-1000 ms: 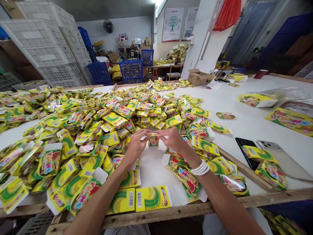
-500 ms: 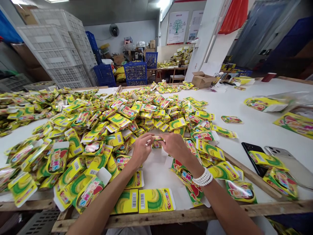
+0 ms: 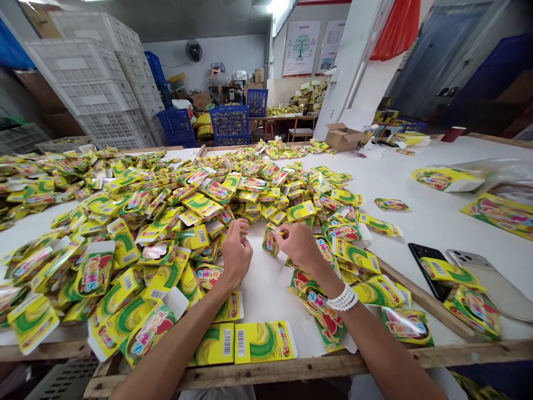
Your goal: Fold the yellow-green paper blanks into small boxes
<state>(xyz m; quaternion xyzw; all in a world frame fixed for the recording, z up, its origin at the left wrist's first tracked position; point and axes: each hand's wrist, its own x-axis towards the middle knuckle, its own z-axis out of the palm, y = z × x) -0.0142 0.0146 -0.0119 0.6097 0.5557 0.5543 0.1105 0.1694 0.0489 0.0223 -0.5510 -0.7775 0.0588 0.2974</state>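
Packing room, with a white-topped work table (image 3: 266, 300) edged in wooden rail. Behind it: stacked white plastic crates (image 3: 91, 83), blue plastic crates (image 3: 229, 121), a wall fan (image 3: 194, 50), two wall posters (image 3: 302, 48) and a cardboard box (image 3: 342, 138).

On the table: a wide heap of yellow printed blister cards (image 3: 166, 205) spread across the left and middle; more lie loose nearer the table edge, including a flat barcoded card (image 3: 263, 342) just below the hands. To the right, well apart from the hands, lie a black smartphone (image 3: 425, 269) and a silver-backed smartphone (image 3: 478, 272), partly covered by cards.

At the centre, on a bare patch of the tabletop at the heap's near edge: one small folded blister card (image 3: 270, 240), tilted, between the two hands. The right hand (image 3: 300, 248) is nearest it, fingertips (image 3: 283, 233) close together and touching the card's right side. The left hand (image 3: 236, 253) stands just beside it, fingers (image 3: 238, 229) bunched and pointing up; whether they pinch anything cannot be told.

Right wrist: a white beaded bracelet (image 3: 343, 298).
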